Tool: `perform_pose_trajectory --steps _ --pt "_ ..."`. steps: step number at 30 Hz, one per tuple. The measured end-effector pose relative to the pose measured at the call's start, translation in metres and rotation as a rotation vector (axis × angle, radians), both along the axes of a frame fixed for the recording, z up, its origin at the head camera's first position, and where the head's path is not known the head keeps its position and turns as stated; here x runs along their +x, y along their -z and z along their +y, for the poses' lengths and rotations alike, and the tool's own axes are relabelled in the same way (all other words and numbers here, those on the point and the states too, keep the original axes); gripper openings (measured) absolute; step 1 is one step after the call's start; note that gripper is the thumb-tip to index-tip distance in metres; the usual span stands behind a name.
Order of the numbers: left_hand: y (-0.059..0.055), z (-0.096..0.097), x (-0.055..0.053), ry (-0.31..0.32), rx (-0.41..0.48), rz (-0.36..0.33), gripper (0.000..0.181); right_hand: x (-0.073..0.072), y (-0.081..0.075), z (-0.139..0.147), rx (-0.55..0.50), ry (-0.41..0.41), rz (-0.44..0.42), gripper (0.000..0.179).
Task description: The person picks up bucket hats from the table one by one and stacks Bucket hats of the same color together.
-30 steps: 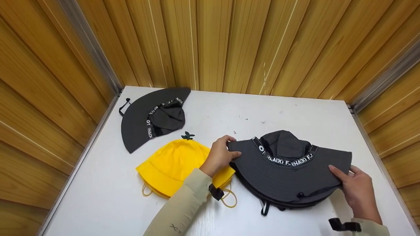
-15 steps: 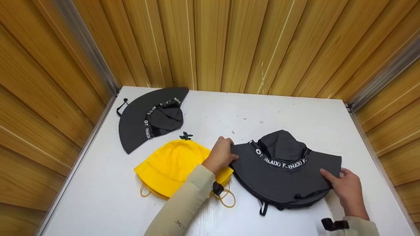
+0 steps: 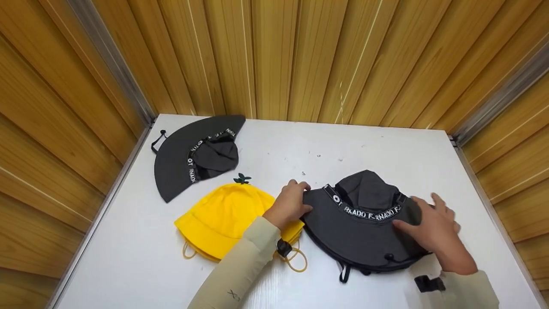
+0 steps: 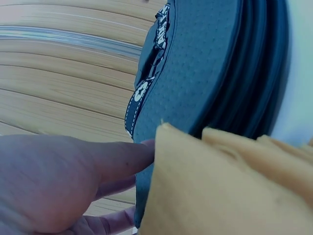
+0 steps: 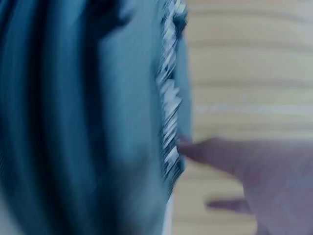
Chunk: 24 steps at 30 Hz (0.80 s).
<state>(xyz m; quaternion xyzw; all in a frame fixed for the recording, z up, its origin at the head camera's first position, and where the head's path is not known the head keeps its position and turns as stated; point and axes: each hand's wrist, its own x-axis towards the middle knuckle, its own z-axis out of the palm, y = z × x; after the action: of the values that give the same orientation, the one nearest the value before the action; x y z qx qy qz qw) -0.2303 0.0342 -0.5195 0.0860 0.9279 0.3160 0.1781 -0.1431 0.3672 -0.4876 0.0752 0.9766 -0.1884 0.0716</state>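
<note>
A stack of dark grey bucket hats [image 3: 356, 236], folded flat with a lettered band on the top one, lies at the right of the table. My left hand [image 3: 288, 204] pinches the left end of the brim, thumb on the upper face; the left wrist view shows several brim layers [image 4: 254, 63]. Over the right end of the brim is my right hand [image 3: 435, 227], its fingers spread and holding nothing. In the blurred right wrist view its thumb [image 5: 205, 152] is close to the lettered band; whether it touches cannot be told. Beneath my left forearm sits a yellow bucket hat [image 3: 227, 210].
Another folded dark grey hat [image 3: 173, 165] lies at the table's back left corner. The yellow hat has a green leaf tuft [image 3: 242, 178] and loose cords [image 3: 299, 261]. Wood-patterned walls [image 3: 274, 60] enclose the white table [image 3: 128, 257] at the back and sides.
My right hand has let go of the brim's right edge and moved inward over it, fingers spreading. The right end of the brim has shifted slightly left. My left hand keeps its pinch.
</note>
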Motion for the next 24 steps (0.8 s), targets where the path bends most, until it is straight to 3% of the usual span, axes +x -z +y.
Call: perform_pose_trajectory --steps 3,7,12,17,21,24 --pt "0.000 0.001 0.001 0.017 -0.009 0.014 0.055 -0.001 -0.003 -0.026 -0.004 -0.192 0.023 0.095" --pt "-0.002 0.000 0.001 0.047 -0.022 0.054 0.055 -0.007 0.002 -0.049 -0.005 -0.323 -0.034 0.103" --pt "-0.008 -0.007 0.003 0.052 -0.019 0.066 0.051 -0.017 0.014 -0.057 -0.001 -0.370 -0.128 0.111" --pt "-0.011 -0.022 0.003 -0.004 -0.037 0.052 0.046 -0.023 0.024 -0.056 -0.003 -0.385 -0.170 0.114" --pt "-0.017 -0.044 -0.003 -0.072 -0.057 0.071 0.046 -0.027 0.027 -0.057 0.010 -0.407 -0.171 0.114" --pt "-0.023 -0.072 -0.012 -0.128 -0.055 0.087 0.046 -0.030 0.028 -0.059 0.017 -0.423 -0.170 0.114"
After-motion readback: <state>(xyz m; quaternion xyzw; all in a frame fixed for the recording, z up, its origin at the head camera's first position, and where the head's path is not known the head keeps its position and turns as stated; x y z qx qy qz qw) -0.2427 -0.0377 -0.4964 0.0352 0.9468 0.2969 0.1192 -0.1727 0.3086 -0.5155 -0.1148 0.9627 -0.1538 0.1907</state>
